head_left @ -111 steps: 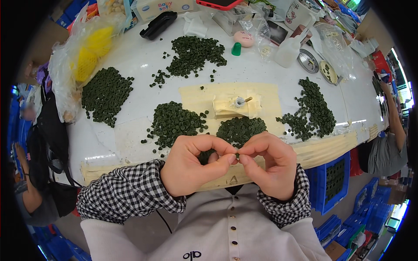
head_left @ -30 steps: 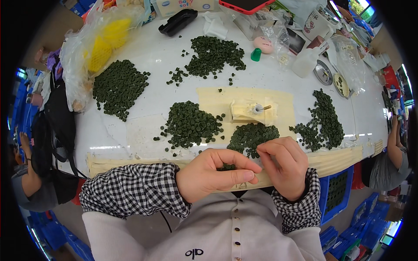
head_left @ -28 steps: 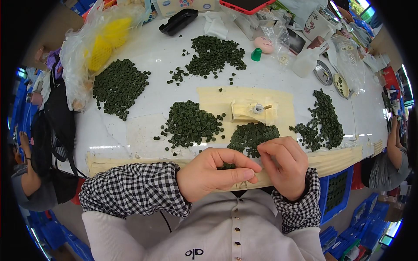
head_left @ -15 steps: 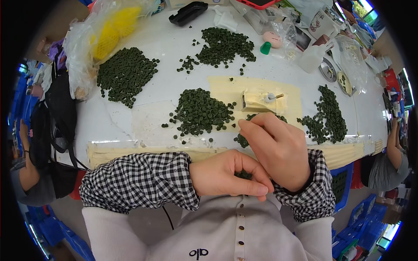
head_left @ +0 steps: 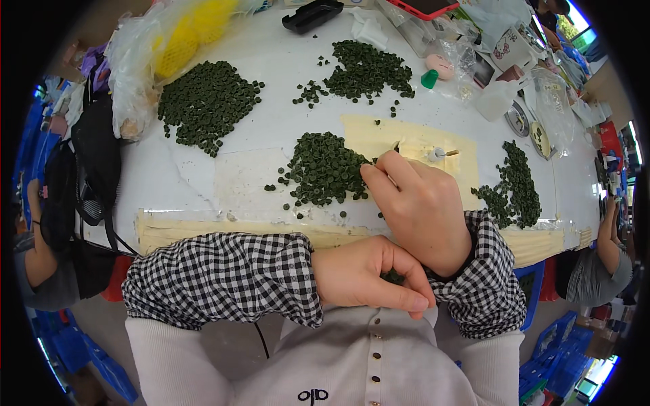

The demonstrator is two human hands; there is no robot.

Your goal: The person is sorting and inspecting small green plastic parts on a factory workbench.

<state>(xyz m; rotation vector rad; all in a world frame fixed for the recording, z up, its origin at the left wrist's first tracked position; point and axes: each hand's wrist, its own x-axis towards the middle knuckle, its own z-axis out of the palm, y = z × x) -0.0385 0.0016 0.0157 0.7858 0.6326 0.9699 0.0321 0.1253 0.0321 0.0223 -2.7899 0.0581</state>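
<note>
My left hand [head_left: 365, 271] is curled near the table's front edge, with small dark green round pieces [head_left: 393, 276] showing in its palm. Crossing above it, my right hand [head_left: 423, 206] has its thumb and forefinger pinched at the right edge of the middle pile of green pieces [head_left: 325, 169]. What sits between those fingertips is too small to make out. Just beyond the right hand is a small tape-covered block with a pale peg and metal pin [head_left: 443, 154], partly hidden by the hand. It rests on yellowish tape [head_left: 365, 128] stuck to the white table [head_left: 250, 162].
More green piles lie at the left [head_left: 206, 105], far middle [head_left: 369, 71] and right [head_left: 518, 183]. A plastic bag with yellow netting [head_left: 179, 51] stands far left. At the back are a black tray [head_left: 311, 17], a white bottle [head_left: 497, 98] and round tins [head_left: 518, 120]. Co-workers sit at both sides.
My right hand has moved away from me, its fingertips now at the middle pile's edge and covering part of the block. The left hand stays curled. The whole view has shifted slightly.
</note>
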